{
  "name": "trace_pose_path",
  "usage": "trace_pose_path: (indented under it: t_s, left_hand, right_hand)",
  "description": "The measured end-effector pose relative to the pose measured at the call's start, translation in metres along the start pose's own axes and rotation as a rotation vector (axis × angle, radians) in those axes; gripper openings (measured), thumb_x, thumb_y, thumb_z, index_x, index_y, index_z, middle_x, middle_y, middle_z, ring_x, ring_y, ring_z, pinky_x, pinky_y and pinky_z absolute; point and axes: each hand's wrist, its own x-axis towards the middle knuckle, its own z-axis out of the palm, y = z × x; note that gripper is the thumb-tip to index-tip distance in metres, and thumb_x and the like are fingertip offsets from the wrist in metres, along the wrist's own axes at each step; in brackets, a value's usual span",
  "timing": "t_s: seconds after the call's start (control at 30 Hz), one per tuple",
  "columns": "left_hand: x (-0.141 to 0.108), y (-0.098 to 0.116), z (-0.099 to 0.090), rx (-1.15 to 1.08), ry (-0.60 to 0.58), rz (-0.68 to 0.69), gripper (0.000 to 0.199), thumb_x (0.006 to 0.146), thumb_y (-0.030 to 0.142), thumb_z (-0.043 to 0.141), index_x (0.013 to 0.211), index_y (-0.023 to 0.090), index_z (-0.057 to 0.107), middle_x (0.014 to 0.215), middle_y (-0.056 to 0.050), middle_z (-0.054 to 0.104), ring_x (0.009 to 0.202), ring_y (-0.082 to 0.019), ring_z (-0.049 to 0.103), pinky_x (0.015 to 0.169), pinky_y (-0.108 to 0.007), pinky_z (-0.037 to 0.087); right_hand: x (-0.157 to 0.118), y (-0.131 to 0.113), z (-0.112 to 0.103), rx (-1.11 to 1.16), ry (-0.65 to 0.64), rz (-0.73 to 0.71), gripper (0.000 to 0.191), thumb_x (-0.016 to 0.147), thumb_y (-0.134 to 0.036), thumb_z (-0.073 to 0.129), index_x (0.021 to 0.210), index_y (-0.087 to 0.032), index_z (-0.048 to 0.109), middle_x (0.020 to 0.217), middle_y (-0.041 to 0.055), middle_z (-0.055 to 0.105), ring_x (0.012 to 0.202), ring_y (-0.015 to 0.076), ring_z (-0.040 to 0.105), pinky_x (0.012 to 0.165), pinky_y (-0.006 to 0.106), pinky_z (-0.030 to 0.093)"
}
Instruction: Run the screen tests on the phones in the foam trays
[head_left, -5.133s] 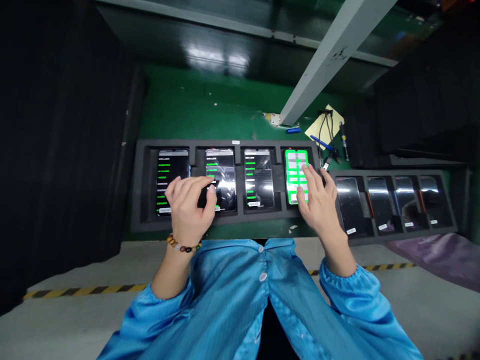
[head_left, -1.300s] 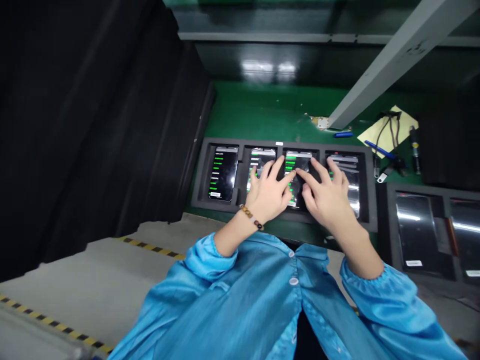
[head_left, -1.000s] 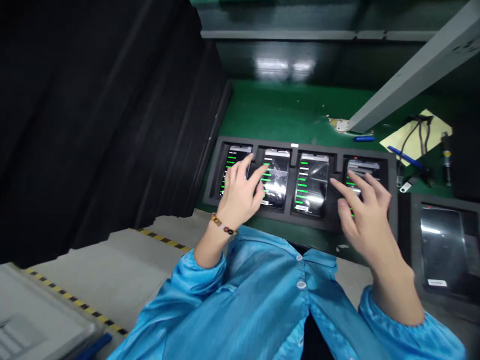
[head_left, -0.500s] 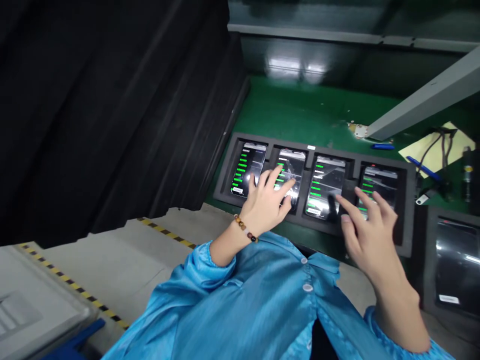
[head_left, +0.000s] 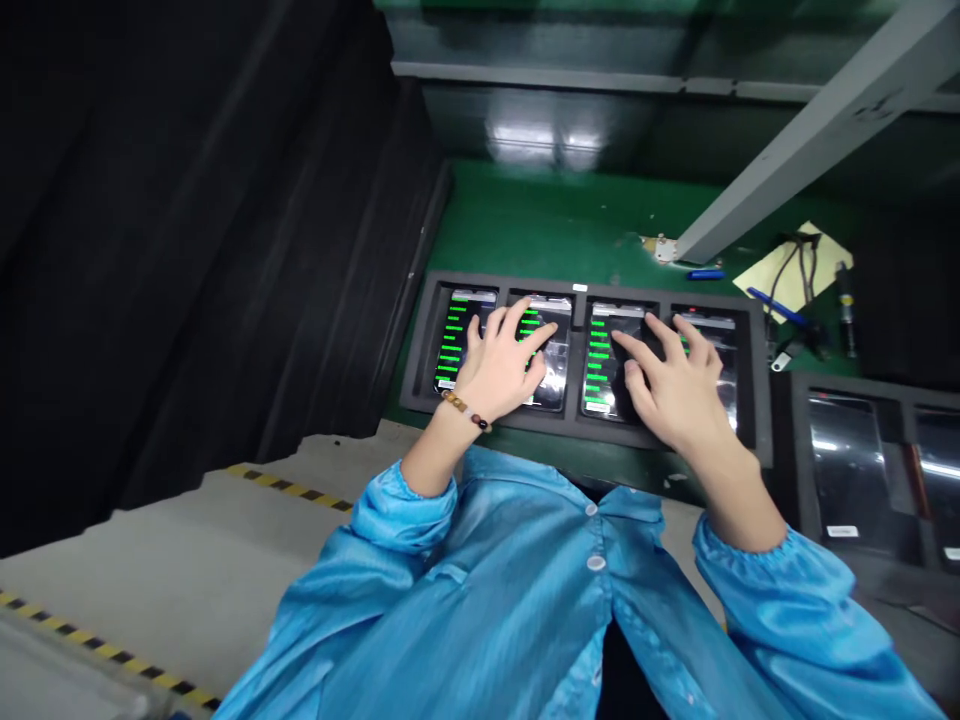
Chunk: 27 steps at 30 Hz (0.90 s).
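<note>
Phones (head_left: pixel 553 370) lie four in a row in a dark tray (head_left: pixel 555 420), one to each compartment, on the green table (head_left: pixel 510 220) in front of the person. The screens of the three on the left are lit, with green lines on black; the rightmost phone (head_left: pixel 726 375) shows some green too, though a hand covers much of it.

The left hand (head_left: pixel 499 365), with a bead bracelet (head_left: pixel 465 411) at the wrist, spans the two phones on the left. Its fingers are spread and released, the index tip over the second screen. The right hand (head_left: pixel 679 385) reaches across the two on the right, fingers likewise loose and apart, its index over the third screen. Whether any tip presses the glass I can't tell from here. Both sleeves belong to a blue jacket (head_left: pixel 525 570).

Just to the right sits a second tray (head_left: pixel 802 440), holding more phones with dark screens and white labels at their near ends. Beyond it, a yellow paper (head_left: pixel 757 278) lies under a blue pen (head_left: pixel 776 303) and dark cables (head_left: pixel 802 270), with a marker (head_left: pixel 847 310) to their right. A blue cap (head_left: pixel 705 274) lies near the foot of a grey post (head_left: pixel 810 140). Black drapery (head_left: pixel 225 250) fills the left side, with striped tape (head_left: pixel 292 487) along the floor below.
</note>
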Motion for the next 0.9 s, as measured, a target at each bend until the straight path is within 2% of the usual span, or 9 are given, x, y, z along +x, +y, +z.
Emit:
trace_pose_path:
  t_s: [0.1,0.2,0.33,0.43,0.57,0.7,0.8,0.9]
  left_hand:
    - [-0.010,-0.011,-0.012,-0.032,0.060,-0.012,0.053,0.104,0.022,0.052,0.156,0.031,0.064,0.176,-0.012,0.040,0.156,-0.039,0.041,0.129,-0.072,0.036]
    - [-0.029,-0.021,-0.024,-0.046,0.106,-0.023,0.055,0.105,0.020,0.050,0.157,0.028,0.063,0.175,-0.014,0.039,0.155,-0.038,0.041,0.127,-0.065,0.041]
    - [-0.046,-0.018,-0.023,-0.039,0.012,0.025,0.054,0.101,0.023,0.058,0.154,0.029,0.066,0.172,-0.014,0.044,0.152,-0.038,0.045,0.128,-0.066,0.039]
    - [-0.040,-0.007,-0.012,-0.008,-0.049,0.027,0.055,0.098,0.030,0.064,0.154,0.033,0.066,0.172,-0.013,0.045,0.153,-0.039,0.045,0.130,-0.070,0.032]
    - [-0.017,0.001,0.000,0.032,-0.011,-0.017,0.056,0.101,0.034,0.061,0.157,0.034,0.063,0.174,-0.012,0.044,0.154,-0.038,0.044,0.130,-0.072,0.029]
    - [-0.001,0.002,0.003,0.022,0.003,-0.049,0.054,0.103,0.034,0.059,0.157,0.033,0.064,0.172,-0.012,0.047,0.153,-0.038,0.045,0.130,-0.075,0.029]
    - [-0.006,0.001,0.000,-0.011,0.031,-0.048,0.052,0.103,0.033,0.058,0.155,0.032,0.065,0.172,-0.012,0.046,0.154,-0.036,0.045,0.132,-0.073,0.027]
    - [-0.025,0.000,-0.004,-0.035,0.072,-0.024,0.052,0.103,0.030,0.059,0.154,0.031,0.065,0.171,-0.012,0.046,0.154,-0.035,0.044,0.135,-0.069,0.025]
  right_hand:
    - [0.000,0.003,-0.007,0.009,0.015,-0.003,0.046,0.108,-0.034,0.051,0.151,-0.033,0.068,0.170,0.0108,0.050,0.159,0.0459,0.038,0.120,0.079,0.042]
    - [-0.015,0.002,-0.020,0.029,0.015,-0.011,0.047,0.108,-0.031,0.051,0.152,-0.030,0.067,0.171,0.0116,0.049,0.161,0.0452,0.037,0.121,0.075,0.045]
    - [-0.037,-0.010,-0.028,0.023,-0.056,-0.032,0.047,0.107,-0.030,0.052,0.152,-0.032,0.068,0.169,0.0114,0.051,0.159,0.0459,0.039,0.118,0.074,0.048]
    - [-0.036,-0.015,-0.022,-0.003,-0.076,-0.016,0.046,0.108,-0.031,0.050,0.150,-0.032,0.069,0.168,0.0130,0.053,0.157,0.0480,0.042,0.115,0.079,0.047]
    - [-0.012,-0.008,-0.007,0.007,-0.025,0.027,0.047,0.107,-0.034,0.049,0.149,-0.031,0.070,0.170,0.0137,0.051,0.157,0.0520,0.040,0.115,0.083,0.042]
    - [0.011,0.000,-0.001,0.023,-0.011,0.021,0.047,0.107,-0.037,0.049,0.148,-0.031,0.072,0.169,0.0138,0.052,0.156,0.0535,0.040,0.113,0.085,0.042]
    - [0.012,0.001,-0.008,0.010,-0.030,0.004,0.047,0.109,-0.037,0.047,0.150,-0.029,0.071,0.170,0.0153,0.050,0.157,0.0537,0.040,0.111,0.085,0.046]
    - [-0.002,0.001,-0.018,0.004,-0.021,-0.026,0.048,0.111,-0.036,0.046,0.151,-0.027,0.070,0.171,0.0161,0.048,0.160,0.0520,0.038,0.113,0.080,0.049]
